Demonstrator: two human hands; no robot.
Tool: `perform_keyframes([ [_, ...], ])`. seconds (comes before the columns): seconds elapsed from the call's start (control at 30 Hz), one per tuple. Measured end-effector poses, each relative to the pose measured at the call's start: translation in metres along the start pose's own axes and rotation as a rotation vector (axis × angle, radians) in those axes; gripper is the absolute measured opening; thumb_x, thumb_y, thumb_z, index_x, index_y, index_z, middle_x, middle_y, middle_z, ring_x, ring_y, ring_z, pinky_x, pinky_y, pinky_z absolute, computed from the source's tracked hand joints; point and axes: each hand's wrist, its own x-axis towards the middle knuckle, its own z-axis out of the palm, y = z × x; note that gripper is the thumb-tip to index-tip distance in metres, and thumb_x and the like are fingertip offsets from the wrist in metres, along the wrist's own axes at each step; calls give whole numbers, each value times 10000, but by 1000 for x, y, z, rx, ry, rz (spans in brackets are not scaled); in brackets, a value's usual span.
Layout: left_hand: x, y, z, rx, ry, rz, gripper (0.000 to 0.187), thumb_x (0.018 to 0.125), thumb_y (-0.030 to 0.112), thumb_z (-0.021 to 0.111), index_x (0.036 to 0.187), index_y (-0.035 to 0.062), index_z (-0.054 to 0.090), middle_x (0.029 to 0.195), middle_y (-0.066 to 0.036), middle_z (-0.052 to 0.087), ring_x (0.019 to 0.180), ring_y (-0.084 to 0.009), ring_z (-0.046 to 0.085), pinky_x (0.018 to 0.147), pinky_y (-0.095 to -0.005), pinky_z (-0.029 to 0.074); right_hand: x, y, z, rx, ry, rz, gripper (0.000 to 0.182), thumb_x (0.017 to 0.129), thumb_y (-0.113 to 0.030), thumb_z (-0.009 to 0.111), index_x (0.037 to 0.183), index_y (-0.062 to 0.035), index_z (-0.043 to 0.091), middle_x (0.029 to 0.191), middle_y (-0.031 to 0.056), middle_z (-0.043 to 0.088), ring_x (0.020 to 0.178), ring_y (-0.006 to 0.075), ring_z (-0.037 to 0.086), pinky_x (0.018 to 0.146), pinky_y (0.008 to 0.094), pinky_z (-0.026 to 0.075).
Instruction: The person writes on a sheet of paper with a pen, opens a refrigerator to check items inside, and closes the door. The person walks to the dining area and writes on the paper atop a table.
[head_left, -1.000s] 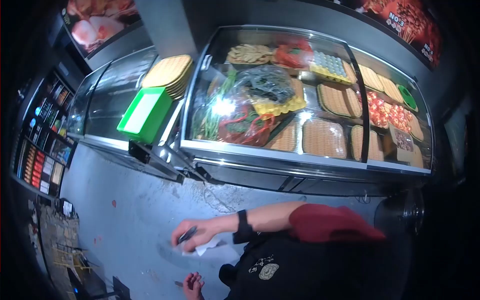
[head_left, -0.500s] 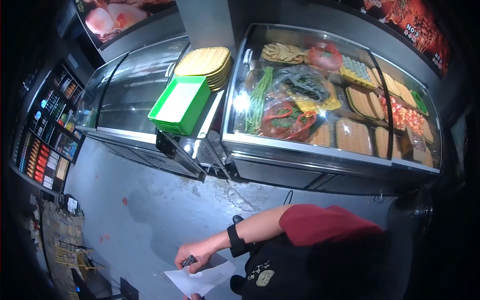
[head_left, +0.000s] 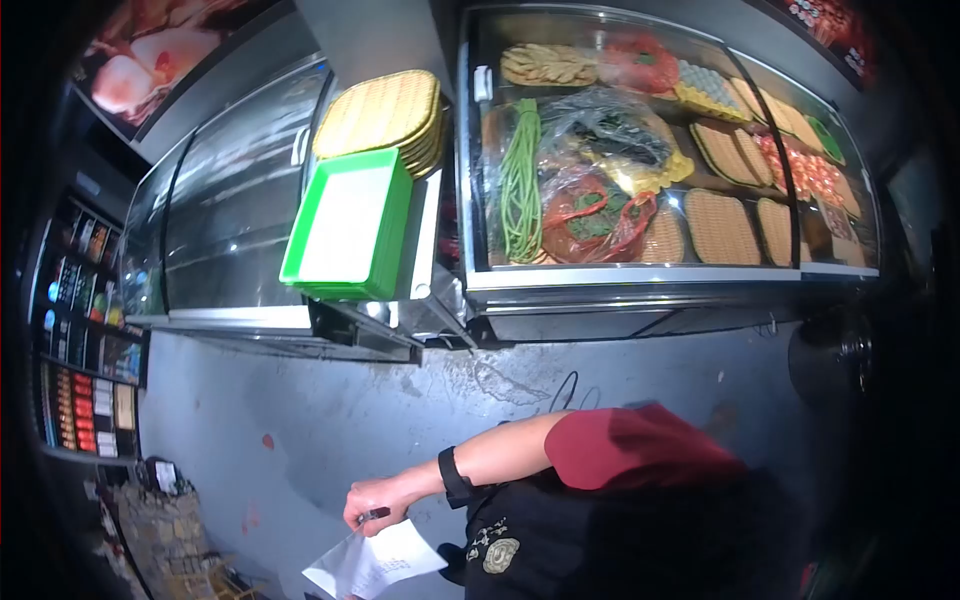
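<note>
My right hand (head_left: 378, 503) is closed round a dark pen (head_left: 374, 515), with the fingers curled over it. It is at the upper edge of a white sheet of paper (head_left: 385, 565) that bears lines of small writing. The lower part of the paper runs towards the bottom edge of the view. A black band (head_left: 455, 477) circles my right wrist, below a dark red sleeve (head_left: 640, 450). My left hand cannot be made out in the present view.
A glass-topped display case (head_left: 620, 275) holds greens, bagged food, egg trays and woven trays. Beside it, green trays (head_left: 392, 240) and woven trays (head_left: 380, 110) are stacked. Another glass case (head_left: 245, 190) stands left of these. Stocked shelves (head_left: 85, 340) line the far left. Grey floor (head_left: 330, 420) lies between.
The view has tilted and shifted, so the cases appear higher. My right hand and the paper sit slightly further left and lower. Fingertips seen under the paper earlier are out of sight.
</note>
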Motion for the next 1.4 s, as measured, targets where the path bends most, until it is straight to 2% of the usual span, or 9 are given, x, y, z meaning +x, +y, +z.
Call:
perform_keyframes([
  [0.17, 84, 19, 54, 325, -201, 130, 264, 923, 166, 681, 1068, -41, 604, 935, -138, 635, 820, -208, 601, 715, -323, 504, -12, 4, -36, -125, 291, -14, 124, 815, -123, 649, 853, -5, 638, 640, 98, 619, 564, 196, 585, 524, 356, 441],
  [0.27, 128, 14, 90, 66, -286, 125, 230, 929, 149, 656, 1072, -25, 608, 945, -155, 644, 828, -233, 618, 761, -357, 505, -24, -8, -59, 183, 495, 203, 169, 896, -179, 658, 857, -16, 636, 685, 25, 617, 644, 105, 553, 573, 306, 446],
  [0.37, 179, -19, 110, 224, -350, 485, 209, 910, 117, 648, 1072, -11, 622, 958, -182, 654, 826, -297, 621, 810, -411, 496, -26, -15, -75, 74, 612, 302, 197, 897, -202, 678, 858, -14, 631, 680, 17, 613, 638, 106, 554, 567, 306, 444],
  [0.43, 166, 31, 121, 568, -593, 1233, 243, 883, 96, 646, 1101, -11, 643, 1011, -207, 661, 881, -353, 623, 854, -447, 487, -28, -37, -76, 135, 697, 263, 234, 901, -243, 686, 854, -21, 629, 679, 18, 613, 630, 101, 547, 558, 299, 436],
  [0.47, 160, 46, 126, 574, -669, 1331, 244, 883, 95, 646, 1103, -12, 644, 1014, -207, 661, 885, -354, 622, 855, -446, 487, -28, -40, -76, 125, 705, 268, 235, 897, -248, 688, 853, -25, 630, 680, 19, 614, 629, 97, 548, 555, 295, 434],
  [0.8, 172, 34, 118, 446, -768, 945, 258, 878, 87, 641, 1115, -17, 650, 1050, -216, 661, 924, -364, 619, 867, -442, 485, -20, -19, -62, 43, 664, 176, 176, 846, -184, 672, 892, -16, 644, 731, 27, 646, 683, 100, 587, 590, 294, 451],
  [1.1, 206, -4, 86, 408, -867, 961, 272, 874, 80, 637, 1126, -21, 656, 1083, -223, 661, 959, -373, 616, 878, -438, 482, 1, 12, -44, 157, 567, 175, 141, 813, -130, 665, 882, -10, 633, 777, 34, 654, 725, 107, 598, 630, 285, 463],
  [1.2, 162, 44, 79, 560, -716, 579, 263, 890, 88, 622, 1123, -25, 668, 1132, -228, 656, 1001, -350, 613, 898, -431, 472, 4, 14, -40, 217, 552, 229, 142, 793, -136, 665, 865, -20, 626, 771, 30, 650, 720, 106, 598, 615, 281, 460],
  [1.4, 150, 55, 80, 433, -578, 705, 278, 910, 109, 620, 1129, -60, 647, 1165, -206, 647, 975, -296, 609, 853, -411, 482, 9, 14, -35, 306, 522, 315, 149, 786, -140, 659, 872, -22, 628, 776, 33, 651, 719, 111, 602, 610, 287, 464],
])
